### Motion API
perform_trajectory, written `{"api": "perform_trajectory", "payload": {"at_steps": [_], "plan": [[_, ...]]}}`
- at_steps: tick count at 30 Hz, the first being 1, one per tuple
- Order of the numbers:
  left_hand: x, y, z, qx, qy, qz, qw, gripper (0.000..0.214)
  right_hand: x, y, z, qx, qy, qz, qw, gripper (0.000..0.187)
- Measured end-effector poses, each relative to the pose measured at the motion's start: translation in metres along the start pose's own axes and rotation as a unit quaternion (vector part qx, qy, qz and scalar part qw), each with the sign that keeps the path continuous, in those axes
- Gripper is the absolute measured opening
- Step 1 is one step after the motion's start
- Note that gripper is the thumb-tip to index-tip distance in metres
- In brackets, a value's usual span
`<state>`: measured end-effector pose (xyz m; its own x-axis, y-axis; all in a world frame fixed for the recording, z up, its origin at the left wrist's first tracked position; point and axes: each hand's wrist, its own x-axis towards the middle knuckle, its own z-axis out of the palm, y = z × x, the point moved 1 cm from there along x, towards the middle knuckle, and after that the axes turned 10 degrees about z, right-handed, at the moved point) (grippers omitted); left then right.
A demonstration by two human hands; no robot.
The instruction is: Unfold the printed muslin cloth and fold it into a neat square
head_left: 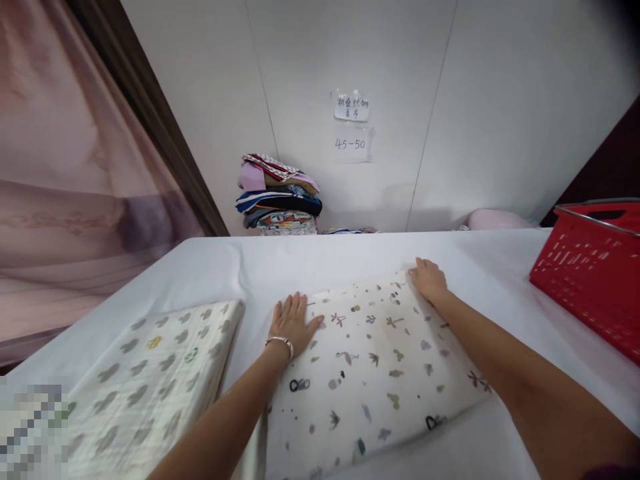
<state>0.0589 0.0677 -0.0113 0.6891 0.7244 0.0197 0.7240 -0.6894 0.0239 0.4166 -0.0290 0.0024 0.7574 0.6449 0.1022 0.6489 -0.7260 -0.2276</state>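
A white printed cloth [373, 360] lies folded on the white-covered table in front of me, patterned with small palms, birds and leaves. My left hand [293, 323] rests flat at its upper left edge, fingers stretched and thumb out over the fabric. A bracelet circles that wrist. At the far right corner of the cloth is my right hand [429, 280], its thumb and fingers drawn together on the corner. Part of the cloth's right edge is hidden by my right forearm. To the left lies a thick folded white cloth [160, 373] with grey cloud-like shapes.
A red plastic basket [590, 273] with a metal handle stands at the right. Beyond the table's far edge rises a stack of folded fabrics [280, 197], with a pink bundle [497, 219] farther right. Paper signs [353, 107] hang on the wall; a pink curtain [75, 200] hangs left.
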Motion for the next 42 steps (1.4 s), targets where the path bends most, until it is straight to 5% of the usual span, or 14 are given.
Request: {"api": "perform_trajectory", "payload": {"at_steps": [3,6,10,16,20,24,27,31,36,42], "plan": [[-0.001,0.000,0.001,-0.001,-0.003,0.001,1.000,0.077,-0.032,-0.025,0.006,-0.011,0.019,-0.178,0.984,0.056],[0.000,0.000,0.002,-0.001,-0.006,-0.001,1.000,0.078,-0.055,-0.040,0.017,-0.021,-0.071,-0.276,0.958,0.065],[0.000,-0.001,0.002,-0.004,-0.012,0.000,1.000,0.080,-0.060,-0.040,0.020,-0.021,-0.166,-0.238,0.957,0.072],[0.000,0.001,0.000,-0.008,-0.018,-0.001,1.000,0.081,-0.066,-0.026,0.014,-0.029,-0.101,-0.200,0.974,0.071],[-0.001,0.002,-0.003,-0.014,-0.027,-0.006,1.000,0.081,-0.071,-0.017,0.007,-0.029,-0.144,-0.174,0.974,0.065],[-0.002,0.002,-0.004,-0.025,-0.030,-0.004,0.999,0.081,-0.073,0.016,0.000,-0.059,-0.074,-0.131,0.987,0.063],[-0.003,0.004,-0.005,-0.034,-0.022,-0.004,0.999,0.080,-0.072,0.045,0.000,-0.063,-0.082,-0.099,0.990,0.060],[-0.004,0.005,-0.010,-0.059,-0.021,-0.005,0.998,0.078,-0.082,0.048,-0.006,-0.049,-0.082,-0.080,0.992,0.054],[-0.014,-0.007,-0.024,-0.129,0.041,-0.082,0.987,0.070,-0.152,0.007,-0.020,-0.015,-0.089,-0.177,0.980,0.054],[-0.043,-0.032,-0.023,-0.162,0.070,-0.181,0.968,0.060,-0.247,-0.032,-0.019,0.055,-0.186,-0.367,0.910,0.059]]}}
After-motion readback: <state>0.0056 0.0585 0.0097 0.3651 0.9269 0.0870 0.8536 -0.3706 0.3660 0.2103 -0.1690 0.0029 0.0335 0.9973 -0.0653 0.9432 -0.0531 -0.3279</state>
